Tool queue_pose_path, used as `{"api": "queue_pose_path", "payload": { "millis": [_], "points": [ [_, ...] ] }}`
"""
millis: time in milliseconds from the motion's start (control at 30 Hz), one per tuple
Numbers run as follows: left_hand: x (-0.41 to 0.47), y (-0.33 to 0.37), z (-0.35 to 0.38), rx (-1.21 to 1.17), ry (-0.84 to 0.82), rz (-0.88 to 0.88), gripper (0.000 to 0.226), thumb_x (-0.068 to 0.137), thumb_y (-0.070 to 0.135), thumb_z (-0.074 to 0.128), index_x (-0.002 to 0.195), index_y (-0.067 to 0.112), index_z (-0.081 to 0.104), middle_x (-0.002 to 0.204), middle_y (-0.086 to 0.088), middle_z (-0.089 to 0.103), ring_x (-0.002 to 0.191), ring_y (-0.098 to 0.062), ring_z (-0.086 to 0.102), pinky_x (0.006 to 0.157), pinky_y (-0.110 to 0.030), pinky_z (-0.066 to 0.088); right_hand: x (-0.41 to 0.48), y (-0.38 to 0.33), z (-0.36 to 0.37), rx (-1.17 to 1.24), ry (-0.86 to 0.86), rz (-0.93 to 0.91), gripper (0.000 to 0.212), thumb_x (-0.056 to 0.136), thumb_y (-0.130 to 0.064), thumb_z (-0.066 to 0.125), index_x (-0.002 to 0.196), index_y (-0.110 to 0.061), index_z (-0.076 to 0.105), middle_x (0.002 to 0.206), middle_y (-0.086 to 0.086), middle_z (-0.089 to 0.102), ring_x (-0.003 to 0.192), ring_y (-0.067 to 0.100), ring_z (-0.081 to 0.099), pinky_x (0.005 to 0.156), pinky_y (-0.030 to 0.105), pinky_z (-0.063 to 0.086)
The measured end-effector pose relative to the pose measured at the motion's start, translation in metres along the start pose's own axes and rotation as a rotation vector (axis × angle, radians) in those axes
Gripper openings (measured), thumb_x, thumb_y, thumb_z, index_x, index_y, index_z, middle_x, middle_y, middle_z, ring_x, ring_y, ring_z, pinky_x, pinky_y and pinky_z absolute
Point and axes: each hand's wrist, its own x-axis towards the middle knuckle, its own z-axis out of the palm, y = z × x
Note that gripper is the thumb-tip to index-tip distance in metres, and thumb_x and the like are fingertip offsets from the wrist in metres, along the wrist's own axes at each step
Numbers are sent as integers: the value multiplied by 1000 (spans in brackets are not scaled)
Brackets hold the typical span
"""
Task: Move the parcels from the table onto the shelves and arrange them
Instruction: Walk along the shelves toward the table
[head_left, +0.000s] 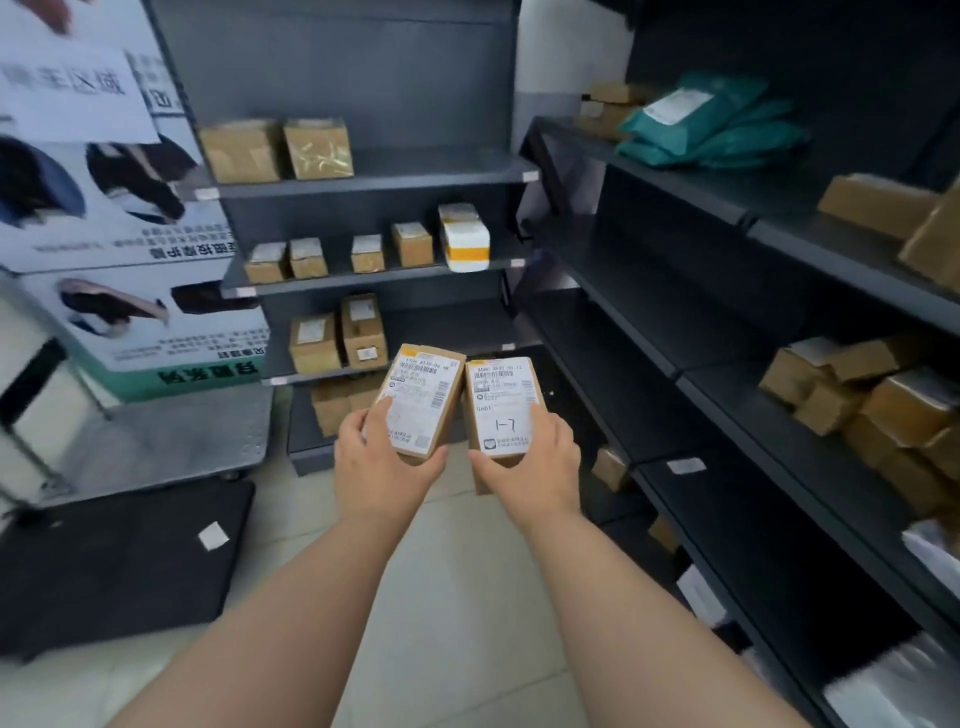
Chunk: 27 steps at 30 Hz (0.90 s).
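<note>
Far left, a big printed carton (130, 218) stands over a steel platform trolley (171, 431), both blurred, the print unreadable. The facing shelf unit (374, 179) already carries rows of small brown boxes, label side out, probably so the codes can be scanned. Its lowest boxes are partly hidden behind what is being carried. The left hand (382, 457) grips a small cardboard parcel (423, 400) from below, thumb on the label, other fingers hidden under it. Just beside it the right hand (535, 462) grips a second cardboard parcel (501, 405) the same way. Both parcels are in the air in front of the shelving, labels up, likely so the slot code can be checked. The right one has "1-7" handwritten on it, the rest too small to read. Right shelving (623, 312) holds teal mailer bags (711, 124) up top and brown boxes, and its far edge is cut off and smeared. No table in view.
</note>
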Motion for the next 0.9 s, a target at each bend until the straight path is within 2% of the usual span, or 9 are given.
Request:
{"api": "queue_pose_path", "payload": {
  "millis": [300, 633, 900],
  "points": [
    [91, -5, 38, 62, 54, -138, 94, 71, 55, 75, 146, 26, 27, 142, -5, 30, 129, -22, 34, 106, -35, 35, 107, -27, 48, -28, -66, -43, 93, 72, -54, 74, 145, -29, 21, 148, -4, 24, 131, 17, 26, 105, 39, 40],
    [205, 22, 101, 120, 61, -235, 97, 70, 60, 72, 147, 28, 23, 140, -6, 28, 130, -23, 31, 107, -36, 33, 253, -38, 67, -48, -161, -108, 92, 73, -52, 74, 146, -25, 25, 148, -1, 24, 132, 20, 24, 105, 35, 34],
    [265, 16, 129, 144, 72, -321, 98, 68, 60, 73, 147, 27, 23, 141, -7, 28, 128, -24, 34, 105, -36, 34, 314, -51, 107, -42, -194, -86, 91, 72, -51, 75, 145, -24, 27, 148, 1, 27, 133, 22, 26, 106, 41, 38]
  ]
}}
